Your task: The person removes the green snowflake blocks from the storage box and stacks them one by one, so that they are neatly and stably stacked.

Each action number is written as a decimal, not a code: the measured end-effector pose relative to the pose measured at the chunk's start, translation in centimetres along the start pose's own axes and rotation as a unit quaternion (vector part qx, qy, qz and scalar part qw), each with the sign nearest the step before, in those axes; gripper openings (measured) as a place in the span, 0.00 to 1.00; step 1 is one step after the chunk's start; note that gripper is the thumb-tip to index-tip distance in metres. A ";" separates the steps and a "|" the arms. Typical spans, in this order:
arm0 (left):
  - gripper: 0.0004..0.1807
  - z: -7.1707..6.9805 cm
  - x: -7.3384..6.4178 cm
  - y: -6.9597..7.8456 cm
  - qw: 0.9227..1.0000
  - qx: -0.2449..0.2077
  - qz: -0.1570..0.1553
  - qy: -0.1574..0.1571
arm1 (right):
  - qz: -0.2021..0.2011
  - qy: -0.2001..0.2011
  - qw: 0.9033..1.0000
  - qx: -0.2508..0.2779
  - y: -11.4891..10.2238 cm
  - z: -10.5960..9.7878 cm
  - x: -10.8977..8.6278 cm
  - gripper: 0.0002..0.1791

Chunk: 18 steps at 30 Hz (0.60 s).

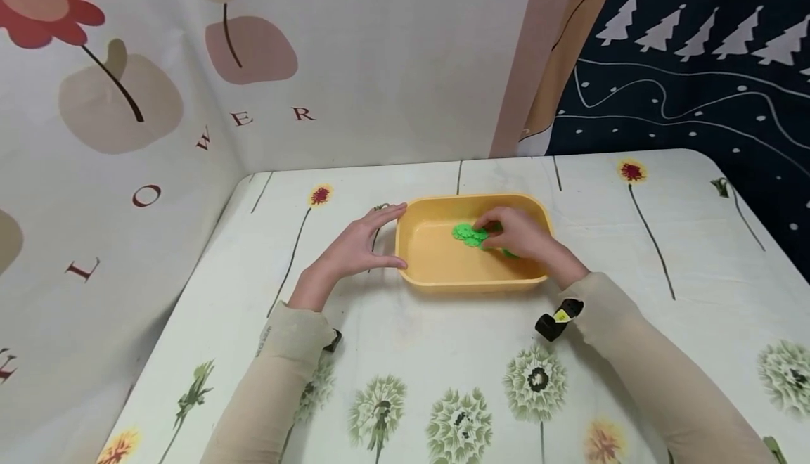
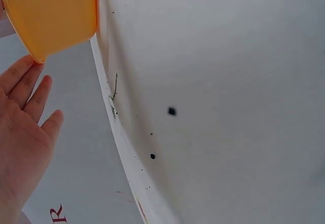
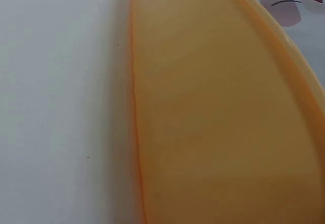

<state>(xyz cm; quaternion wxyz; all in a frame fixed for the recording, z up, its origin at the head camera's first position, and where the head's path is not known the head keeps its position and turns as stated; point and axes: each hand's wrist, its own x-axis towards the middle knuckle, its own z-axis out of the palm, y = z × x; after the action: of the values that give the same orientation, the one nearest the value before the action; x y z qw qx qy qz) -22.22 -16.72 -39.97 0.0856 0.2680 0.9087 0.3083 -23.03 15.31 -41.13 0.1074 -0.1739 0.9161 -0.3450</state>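
Note:
A shallow yellow plastic tub [image 1: 436,263] sits on the table, with small, bumpy, bright green pieces [image 1: 467,234] clustered on its floor. My left hand [image 1: 354,245] spans the tub's left end, fingertips at the far corner and thumb at the near one. In the left wrist view, its fingers [image 2: 38,99] are straight, some touching the yellow rim. My right hand [image 1: 520,233] reaches inside from the right, thumb and fingers bent around some of the green pieces. Part of the green lies hidden under that hand. Only the tub's outer wall [image 3: 218,107] shows in the right wrist view.
A white cloth printed with flowers covers the table [image 1: 405,351]. Behind it hangs a pale printed curtain [image 1: 392,63], with a dark tree-patterned cloth [image 1: 683,98] at the right. Black wrist straps [image 1: 557,320] sit at the cuffs.

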 end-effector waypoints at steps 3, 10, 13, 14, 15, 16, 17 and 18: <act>0.54 0.0 0.0 0.1 1.000 0.000 0.000 0.000 | -0.003 0.002 1.000 0.000 0.0 0.1 0.1 0.16; 0.55 0.0 0.2 0.2 1.000 0.006 -0.010 -0.002 | 0.000 -0.010 1.000 0.003 0.0 0.1 0.3 0.12; 0.55 0.0 0.2 0.1 1.000 0.009 -0.010 -0.002 | 0.000 -0.014 1.000 0.005 0.0 0.2 0.5 0.13; 0.55 0.0 0.2 0.1 1.000 0.009 -0.009 -0.002 | -0.001 -0.014 1.000 0.007 0.0 0.3 0.5 0.14; 0.55 0.0 0.2 0.1 1.000 0.009 -0.009 -0.002 | -0.003 -0.015 1.000 0.008 0.0 0.3 0.6 0.15; 0.55 0.0 0.2 0.1 1.000 0.009 -0.010 -0.003 | -0.006 -0.016 1.000 0.007 0.0 0.3 0.6 0.16; 0.55 0.0 0.2 0.1 1.000 0.009 -0.010 -0.003 | -0.010 -0.017 1.000 0.006 -0.1 0.3 0.6 0.17; 0.55 0.0 0.1 0.2 1.000 0.007 -0.012 -0.003 | -0.013 -0.018 1.000 0.004 -0.1 0.3 0.6 0.17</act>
<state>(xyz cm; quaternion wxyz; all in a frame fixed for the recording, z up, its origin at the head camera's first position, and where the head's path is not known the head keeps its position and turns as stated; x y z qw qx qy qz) -22.27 -16.52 -39.87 0.0901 0.2589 0.9138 0.2997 -23.48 14.80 -41.37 0.1202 -0.1917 0.9101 -0.3470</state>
